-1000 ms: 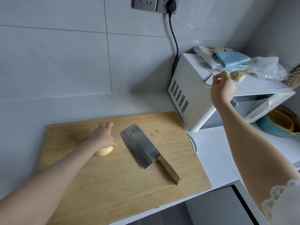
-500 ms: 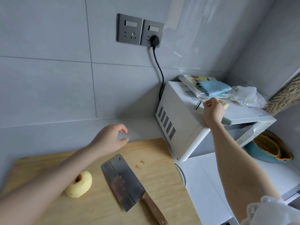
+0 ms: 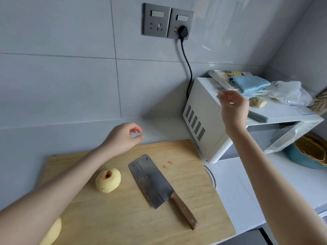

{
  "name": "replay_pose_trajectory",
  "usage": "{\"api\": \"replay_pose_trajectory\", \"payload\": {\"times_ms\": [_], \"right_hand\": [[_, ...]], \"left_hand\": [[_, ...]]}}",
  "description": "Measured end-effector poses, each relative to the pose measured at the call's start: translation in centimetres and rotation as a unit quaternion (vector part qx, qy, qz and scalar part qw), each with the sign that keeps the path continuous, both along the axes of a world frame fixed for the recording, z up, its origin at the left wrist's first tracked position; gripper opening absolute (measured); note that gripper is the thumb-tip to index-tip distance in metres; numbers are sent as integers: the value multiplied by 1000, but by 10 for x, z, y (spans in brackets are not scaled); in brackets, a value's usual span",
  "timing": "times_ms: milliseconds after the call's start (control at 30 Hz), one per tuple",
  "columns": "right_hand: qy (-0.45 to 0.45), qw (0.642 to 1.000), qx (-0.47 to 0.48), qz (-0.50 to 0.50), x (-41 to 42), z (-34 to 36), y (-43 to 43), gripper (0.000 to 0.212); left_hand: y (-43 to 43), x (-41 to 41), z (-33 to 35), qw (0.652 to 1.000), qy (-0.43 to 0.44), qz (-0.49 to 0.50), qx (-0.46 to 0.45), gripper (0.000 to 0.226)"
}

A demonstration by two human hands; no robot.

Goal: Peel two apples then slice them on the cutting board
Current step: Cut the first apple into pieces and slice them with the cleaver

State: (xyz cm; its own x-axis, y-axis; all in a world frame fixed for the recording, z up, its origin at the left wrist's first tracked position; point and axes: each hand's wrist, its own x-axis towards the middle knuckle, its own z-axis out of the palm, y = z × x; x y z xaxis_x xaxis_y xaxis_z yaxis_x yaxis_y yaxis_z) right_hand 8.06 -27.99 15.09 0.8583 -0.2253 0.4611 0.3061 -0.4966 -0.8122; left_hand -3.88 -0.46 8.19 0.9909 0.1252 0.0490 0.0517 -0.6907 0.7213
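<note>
While the left hand (image 3: 123,138) hangs loosely curled and empty over the far edge of the cutting board (image 3: 194,200), the right hand (image 3: 233,106) hovers slack and empty above the microwave (image 3: 203,124); one peeled apple (image 3: 108,180) lies below the left wrist, just left of the cleaver (image 3: 152,181).

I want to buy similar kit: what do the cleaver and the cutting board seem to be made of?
Cleaver: blade looks like dull grey steel with a faint sheen; its handle appears to be brown wood, grain streaks showing. Cutting board: probably pale wood or bamboo, matte, with long straight grain lines.
</note>
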Motion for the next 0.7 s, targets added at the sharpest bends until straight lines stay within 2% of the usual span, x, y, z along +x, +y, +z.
{"api": "replay_pose_trajectory", "payload": {"times_ms": [67,133,200,333,433,600,667,700], "right_hand": [[34,994,15,100,-51,-16,38,13],[107,973,12,206,-108,-40,76,11],[187,936,-15,299,-167,-68,110,10],[310,836,-125,435,-270,-115,170,12],[324,780,-199,498,-338,-142,205,8],[327,694,-368,525,-426,-198,241,20],[338,652,-419,535,-451,-217,246,36],[340,644,-429,534,-458,-221,248,43]], "left_hand": [[16,-23,1,999,0,33,-25,9],[37,-53,-1,996,3,74,-46,9],[63,-87,-5,991,11,118,-54,10],[121,-162,-21,978,28,197,-68,4],[154,-218,-33,967,42,244,-57,8],[178,-315,-63,954,77,288,-33,6],[174,-352,-84,952,114,284,-15,3],[170,-367,-96,955,132,266,0,6]]}}
